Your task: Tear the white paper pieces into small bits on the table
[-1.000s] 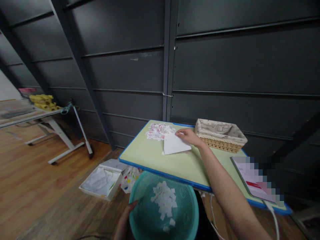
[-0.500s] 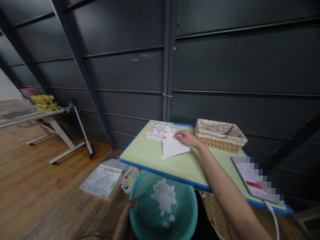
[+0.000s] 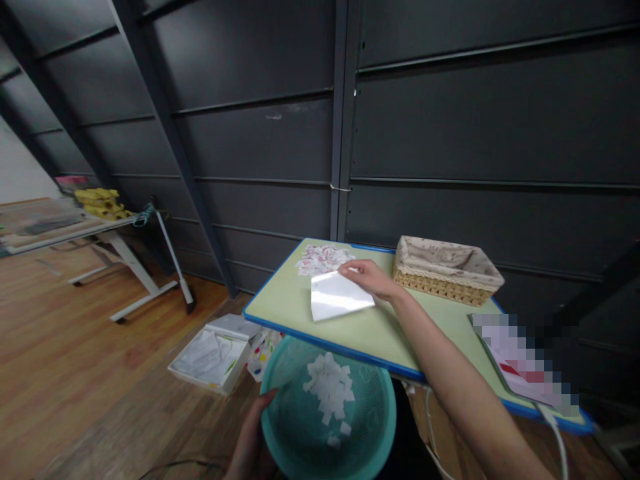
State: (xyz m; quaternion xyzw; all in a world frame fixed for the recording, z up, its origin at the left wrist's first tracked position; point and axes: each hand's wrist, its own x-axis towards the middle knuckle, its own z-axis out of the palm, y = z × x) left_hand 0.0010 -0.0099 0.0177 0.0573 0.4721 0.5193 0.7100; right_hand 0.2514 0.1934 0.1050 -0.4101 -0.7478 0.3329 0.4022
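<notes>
My right hand [image 3: 369,277] pinches the upper edge of a white sheet [image 3: 340,297], glossy with reflected light, over the pale green tabletop [image 3: 280,300]. Just behind the sheet lies a spread heap of small white and reddish paper scraps [image 3: 323,258]. Down in front of the table edge, my left hand [image 3: 260,413] grips the left rim of a green plastic basket [image 3: 385,427], the thumb showing inside it. Several small white paper pieces [image 3: 330,387] lie in the basket. The left fingers outside the rim are hidden.
A lined wicker basket [image 3: 445,270] stands at the table's back right. Nearer on the right lies a partly pixelated flat device [image 3: 515,363] with a white cable. An open white box [image 3: 213,360] sits on the floor at left. Dark metal panels [image 3: 260,147] rise behind.
The sheet has come off the tabletop and tilted, now catching light, as my right hand shifts slightly left. My left hand stays on the basket rim. The view has shifted slightly.
</notes>
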